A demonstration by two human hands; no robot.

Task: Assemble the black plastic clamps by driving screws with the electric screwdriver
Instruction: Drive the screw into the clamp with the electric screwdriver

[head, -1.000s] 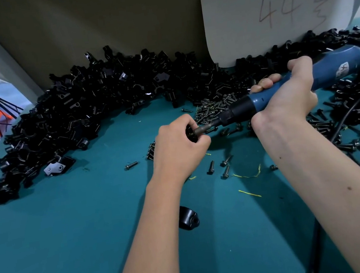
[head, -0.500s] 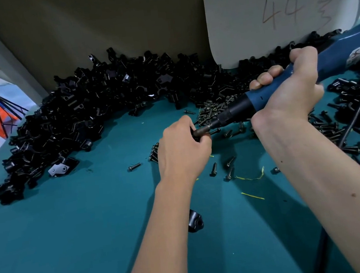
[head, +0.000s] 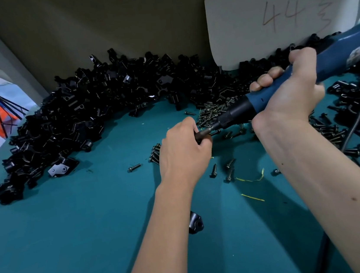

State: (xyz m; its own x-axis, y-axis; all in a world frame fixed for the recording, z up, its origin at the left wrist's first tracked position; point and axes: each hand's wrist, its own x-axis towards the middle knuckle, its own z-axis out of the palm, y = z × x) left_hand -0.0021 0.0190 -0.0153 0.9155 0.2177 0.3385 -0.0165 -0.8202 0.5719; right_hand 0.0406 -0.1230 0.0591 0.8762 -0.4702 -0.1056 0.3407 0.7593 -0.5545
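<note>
A factory assembly bench: a teal mat [head: 62, 241] heaped with black plastic clamp parts [head: 102, 105] (loose dark screws [head: 213, 111] too).

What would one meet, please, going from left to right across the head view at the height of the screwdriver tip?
Pile of black clamps → lone screw → left hand, gripping a clamp → screwdriver bit → right hand on the blue electric screwdriver → black cord.

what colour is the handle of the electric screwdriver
Blue, with a black front section near the bit, on the electric screwdriver; clearest in the head view.
</note>
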